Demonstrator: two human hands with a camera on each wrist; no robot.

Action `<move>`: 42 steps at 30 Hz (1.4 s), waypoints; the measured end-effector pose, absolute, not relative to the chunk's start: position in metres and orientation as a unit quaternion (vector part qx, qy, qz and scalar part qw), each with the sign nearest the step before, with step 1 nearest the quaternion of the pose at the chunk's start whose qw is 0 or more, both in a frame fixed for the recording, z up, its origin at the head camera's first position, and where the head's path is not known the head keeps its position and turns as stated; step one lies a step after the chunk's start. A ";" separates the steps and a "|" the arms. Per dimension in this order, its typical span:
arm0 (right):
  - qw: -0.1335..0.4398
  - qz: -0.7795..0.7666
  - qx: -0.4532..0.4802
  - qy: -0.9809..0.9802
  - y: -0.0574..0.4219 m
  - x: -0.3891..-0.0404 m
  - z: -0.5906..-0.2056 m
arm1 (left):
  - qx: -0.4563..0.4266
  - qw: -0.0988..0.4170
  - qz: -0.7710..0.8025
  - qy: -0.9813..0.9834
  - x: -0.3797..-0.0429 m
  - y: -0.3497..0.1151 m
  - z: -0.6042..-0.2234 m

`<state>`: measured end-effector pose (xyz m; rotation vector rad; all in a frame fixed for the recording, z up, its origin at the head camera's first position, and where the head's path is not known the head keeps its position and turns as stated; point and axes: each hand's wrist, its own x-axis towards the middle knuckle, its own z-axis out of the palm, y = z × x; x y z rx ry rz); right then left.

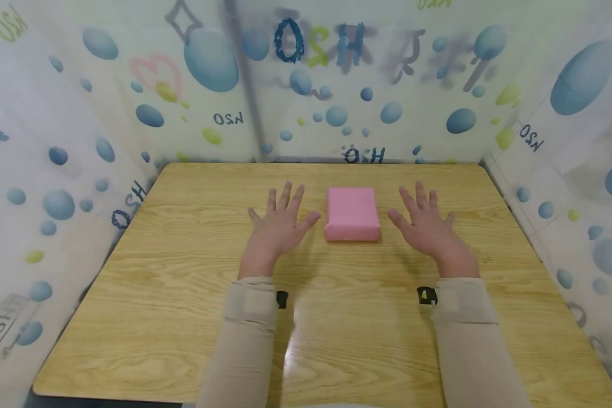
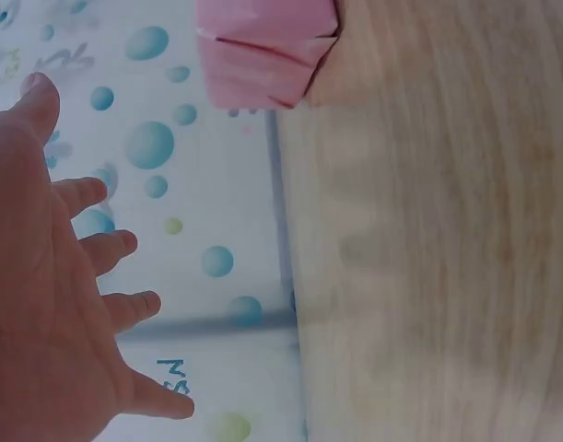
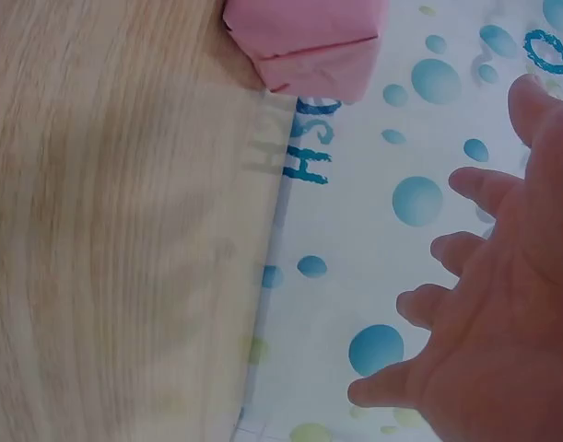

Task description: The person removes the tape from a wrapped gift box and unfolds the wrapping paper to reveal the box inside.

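Note:
A box wrapped in pink paper [image 1: 353, 214] lies on the wooden table, between the two hands. My left hand [image 1: 279, 229] is to its left, fingers spread and palm down, holding nothing. On the other side my right hand [image 1: 428, 229] is spread the same way, also with nothing in it. Both thumbs point toward the box, with a gap on each side. The left wrist view shows a folded end of the pink box [image 2: 267, 51] beyond the thumb. In the right wrist view its opposite folded end [image 3: 309, 46] appears, creased along the paper.
The wooden table [image 1: 173, 317] reaches back to a curtain-like wall covering [image 1: 296, 124] printed with blue bubbles and lettering. Similar printed sheets flank it left and right. A small black device [image 1: 426, 295] sits at the right wrist, another [image 1: 283, 299] at the left.

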<state>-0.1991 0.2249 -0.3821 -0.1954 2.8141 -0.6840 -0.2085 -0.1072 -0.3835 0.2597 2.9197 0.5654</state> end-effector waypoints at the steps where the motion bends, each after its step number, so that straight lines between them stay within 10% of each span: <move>1: 0.120 -0.238 -0.069 0.961 0.224 -0.200 -0.383 | 0.089 0.077 0.190 0.975 -0.209 -0.105 -0.385; 42: 0.169 -0.305 -0.099 0.932 0.184 -0.197 -0.416 | 0.136 0.122 0.258 0.949 -0.194 -0.045 -0.404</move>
